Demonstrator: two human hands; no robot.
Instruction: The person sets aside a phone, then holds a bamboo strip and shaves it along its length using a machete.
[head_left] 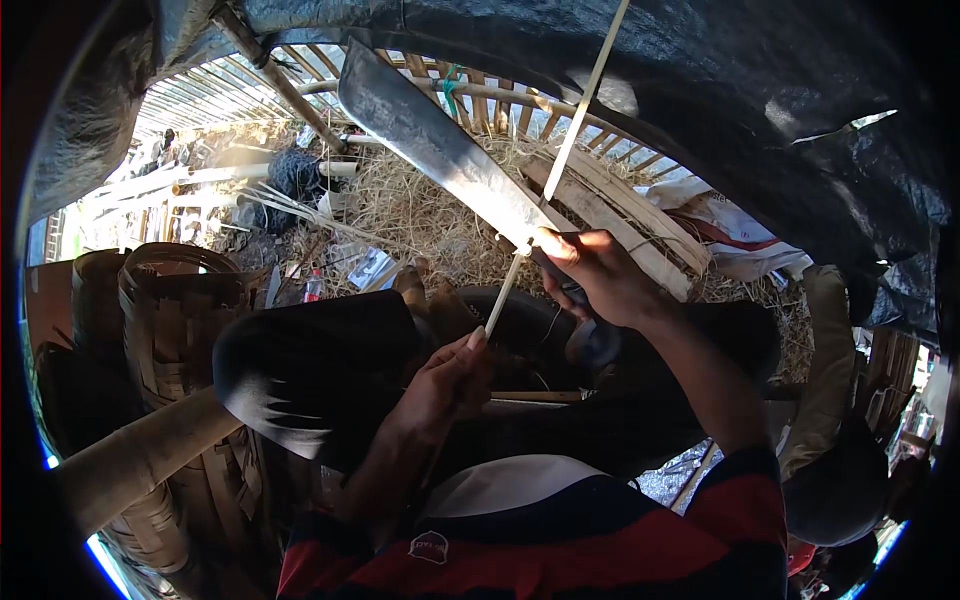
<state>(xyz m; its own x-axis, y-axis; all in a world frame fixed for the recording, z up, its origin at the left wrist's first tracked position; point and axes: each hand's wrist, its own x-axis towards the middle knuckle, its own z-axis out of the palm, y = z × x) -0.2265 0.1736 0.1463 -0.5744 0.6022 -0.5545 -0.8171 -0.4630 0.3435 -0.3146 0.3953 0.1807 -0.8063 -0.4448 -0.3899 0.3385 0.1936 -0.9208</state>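
My right hand [590, 265] is closed round the handle of a machete [430, 140], whose broad blade points up and to the left. A thin pale bamboo strip [585, 105] runs from the top of the view down past the blade near the handle. Its lower end is pinched in my left hand [450, 375], above my lap. Where blade and strip cross, beside my right thumb, they appear to touch. The part of the strip below my left fingers is hidden in shadow.
Woven bamboo baskets [180, 320] stand at the left beside a thick bamboo pole [150, 460]. Straw and shavings [440, 210] cover the ground ahead. Split wood planks [625, 220] lie at the right. A dark tarp [720, 80] hangs overhead, and a small bottle [314, 286] stands left.
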